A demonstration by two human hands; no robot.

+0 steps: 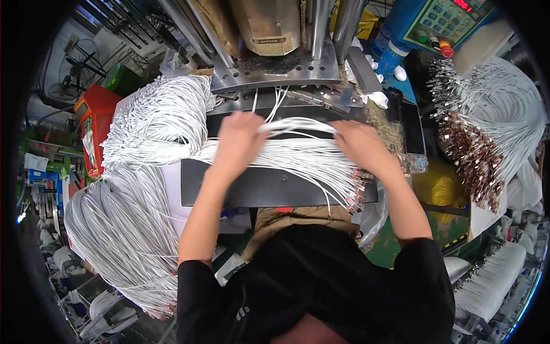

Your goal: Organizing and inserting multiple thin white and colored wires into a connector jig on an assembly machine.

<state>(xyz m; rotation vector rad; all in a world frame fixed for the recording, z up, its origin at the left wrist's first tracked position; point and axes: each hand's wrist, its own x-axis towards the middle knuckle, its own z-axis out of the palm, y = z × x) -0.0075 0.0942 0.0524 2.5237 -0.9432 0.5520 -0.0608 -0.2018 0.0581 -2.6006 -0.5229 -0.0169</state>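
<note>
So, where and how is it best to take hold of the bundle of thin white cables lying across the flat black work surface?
I would grip the bundle of thin white cables left of its middle: there the strands draw closer together, while rightward they spread toward small reddish connectors. Better come from the near side, because the grey metal press stands beyond.

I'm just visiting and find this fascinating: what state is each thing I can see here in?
Left hand: closed on white cables
Right hand: closed on the same cables, farther right
White cables: bowed between the hands
Larger cable bundle: lying over the black board
Black board: partly covered
Left cable heap: looped, piled
Panel display: lit red
</note>
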